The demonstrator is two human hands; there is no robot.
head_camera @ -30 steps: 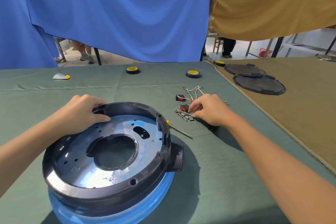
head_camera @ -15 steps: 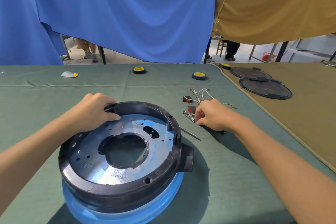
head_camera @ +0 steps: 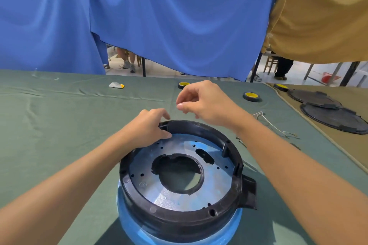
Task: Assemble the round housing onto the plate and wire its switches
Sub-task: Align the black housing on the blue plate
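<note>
Left hand (head_camera: 148,125) grips housing (head_camera: 179,219) at its far rim, ring sitting on plate (head_camera: 211,187). Right hand (head_camera: 205,103) just beyond, pinched tight, contents unclear. Suggest pinning rim, aligning holes first.

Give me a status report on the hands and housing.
Left hand grips housing rim. Right hand hovers beyond, pinching; contents unclear. Housing on plate; wires lie aside.
</note>
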